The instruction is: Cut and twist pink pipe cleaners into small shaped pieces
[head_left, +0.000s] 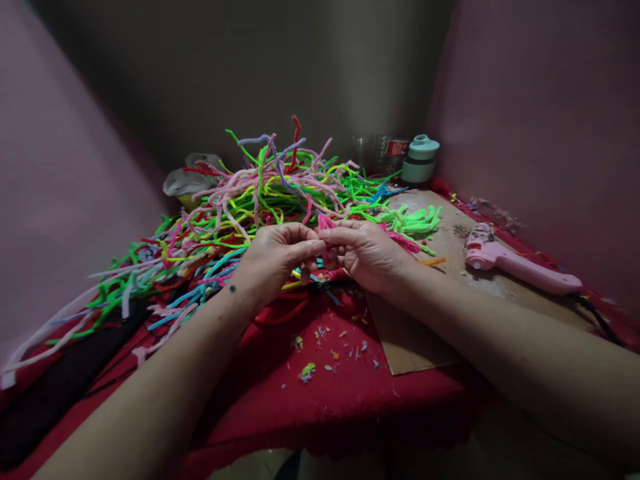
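Observation:
My left hand (280,257) and my right hand (363,250) meet fingertip to fingertip in front of a big heap of pipe cleaners (280,190). Both are pinched on a bright pink pipe cleaner (326,221), which shows as a bent piece above the right fingers; the rest of it is hidden behind them. Green, yellow, pale pink, red and blue stems tangle in the heap. Just right of my right hand, more bright pink fuzzy pieces (403,241) and a bundle of bent lime-green stems (417,220) lie on a cardboard sheet (415,347).
A pink glue gun (520,263) lies on the cardboard at the right, its cord trailing off. A pale green-lidded bottle (421,160) stands at the back beside a clear container (383,147). Fuzzy scraps (307,372) dot the red cloth (300,413). Walls close in around the table.

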`<state>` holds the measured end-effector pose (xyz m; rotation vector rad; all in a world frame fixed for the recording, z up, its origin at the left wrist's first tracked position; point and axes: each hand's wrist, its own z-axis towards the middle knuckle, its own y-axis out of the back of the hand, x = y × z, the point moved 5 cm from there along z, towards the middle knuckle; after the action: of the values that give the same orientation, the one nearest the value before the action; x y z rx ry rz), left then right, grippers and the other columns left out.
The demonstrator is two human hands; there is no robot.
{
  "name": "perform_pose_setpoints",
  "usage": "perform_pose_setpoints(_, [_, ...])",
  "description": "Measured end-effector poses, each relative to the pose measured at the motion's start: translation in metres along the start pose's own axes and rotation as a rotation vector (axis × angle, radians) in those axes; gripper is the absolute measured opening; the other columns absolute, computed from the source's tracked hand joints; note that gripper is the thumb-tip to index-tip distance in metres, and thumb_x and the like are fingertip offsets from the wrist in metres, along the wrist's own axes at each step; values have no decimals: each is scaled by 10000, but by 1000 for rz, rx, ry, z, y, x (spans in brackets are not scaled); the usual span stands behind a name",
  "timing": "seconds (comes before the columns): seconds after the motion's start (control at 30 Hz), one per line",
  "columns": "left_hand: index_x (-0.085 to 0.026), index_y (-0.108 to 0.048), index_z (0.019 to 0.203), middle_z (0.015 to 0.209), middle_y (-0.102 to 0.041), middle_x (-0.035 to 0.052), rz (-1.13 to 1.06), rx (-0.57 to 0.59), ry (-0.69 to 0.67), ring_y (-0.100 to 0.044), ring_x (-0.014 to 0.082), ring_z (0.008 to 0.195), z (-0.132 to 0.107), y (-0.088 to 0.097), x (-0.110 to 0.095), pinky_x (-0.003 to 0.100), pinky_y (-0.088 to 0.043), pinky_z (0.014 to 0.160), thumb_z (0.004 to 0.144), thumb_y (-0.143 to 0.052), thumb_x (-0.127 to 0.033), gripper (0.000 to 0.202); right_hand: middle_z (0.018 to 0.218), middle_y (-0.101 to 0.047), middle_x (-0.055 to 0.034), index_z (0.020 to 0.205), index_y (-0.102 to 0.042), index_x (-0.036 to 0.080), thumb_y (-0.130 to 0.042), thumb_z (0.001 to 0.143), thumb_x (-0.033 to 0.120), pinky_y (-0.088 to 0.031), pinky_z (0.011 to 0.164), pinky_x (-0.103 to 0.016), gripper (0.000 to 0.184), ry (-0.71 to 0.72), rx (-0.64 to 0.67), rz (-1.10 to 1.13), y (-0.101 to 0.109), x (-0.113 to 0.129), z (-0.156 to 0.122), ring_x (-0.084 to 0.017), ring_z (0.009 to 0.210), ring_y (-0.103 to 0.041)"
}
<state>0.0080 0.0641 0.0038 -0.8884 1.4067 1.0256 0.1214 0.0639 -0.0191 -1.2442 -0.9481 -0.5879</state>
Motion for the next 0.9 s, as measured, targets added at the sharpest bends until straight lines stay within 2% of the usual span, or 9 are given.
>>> perform_pose_setpoints(0.17, [-133,-604,678,561,-645,31,55,236,-34,-596,126,475,1,3,-7,228,-497,477,701,-673,-238,127,555,-583,2,631,-544,132,-646,621,168,-460,546,-280,109,11,77,-38,-6,3,-3,-107,481,-540])
perform_pose_setpoints(0.23, [-132,-605,693,573,-662,47,47,290,-24,-613,138,478,1,5,-9,230,-501,480,696,-674,-228,119,554,-573,4,622,-552,124,-635,619,140,-457,546,-269,84,13,106,-38,-8,4,-3,-98,489,-530])
perform_pose_setpoints(0.4, [-129,-598,699,619,-681,44,109,289,-24,-639,134,533,2,6,-10,215,-512,529,698,-651,-156,60,565,-568,21,669,-551,140,-671,597,152,-459,561,-270,141,24,93,-93,-6,3,-3,-95,504,-527])
perform_pose_setpoints(0.6, [-124,-616,678,622,-673,24,194,269,-20,-636,129,557,3,3,-7,221,-515,579,686,-617,-124,8,642,-583,29,707,-537,154,-673,561,128,-446,565,-247,201,153,21,-325,-3,5,-3,-90,545,-538])
perform_pose_setpoints(0.77, [-135,-636,652,621,-675,14,230,310,66,-646,129,589,0,5,-7,208,-502,602,664,-571,-77,88,645,-587,17,693,-538,148,-613,549,66,-446,539,-240,181,145,4,-421,-6,5,-4,-93,543,-538])
perform_pose_setpoints(0.9, [-137,-639,630,646,-683,20,217,307,150,-654,141,617,-1,7,-6,212,-497,616,642,-609,-118,37,623,-583,13,672,-545,139,-605,549,68,-446,524,-239,155,109,55,-396,-9,5,-6,-87,517,-524])
